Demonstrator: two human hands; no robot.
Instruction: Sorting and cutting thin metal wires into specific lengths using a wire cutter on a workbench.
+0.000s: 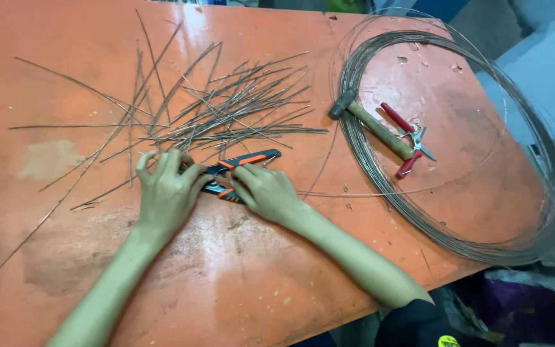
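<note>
An orange table, scuffed and worn pale in patches, fills most of the view. On its right half lies a big coil of grey steel wire, loosely wound, its loops running out almost to the table's edge. Left of centre is a scattered heap of cut wire lengths, thin, mostly straight, crossing one another at all angles, with a few long strays reaching toward the left edge. Inside the coil rest a hammer with a wooden handle and, just beside it, small red-handled pliers. Near the middle of the table both hands meet on black-and-orange cutting pliers, which lie on the table just below the heap. The left hand is laid over the tool's left end with fingers loosely spread; the right hand curls its fingers around the lower handle. The tool looks rigid and fairly heavy, best taken by its rubbery handles; the cut wires seem light, springy and sharp-ended, safest held mid-length. No packages, labels or signs can be made out.
</note>
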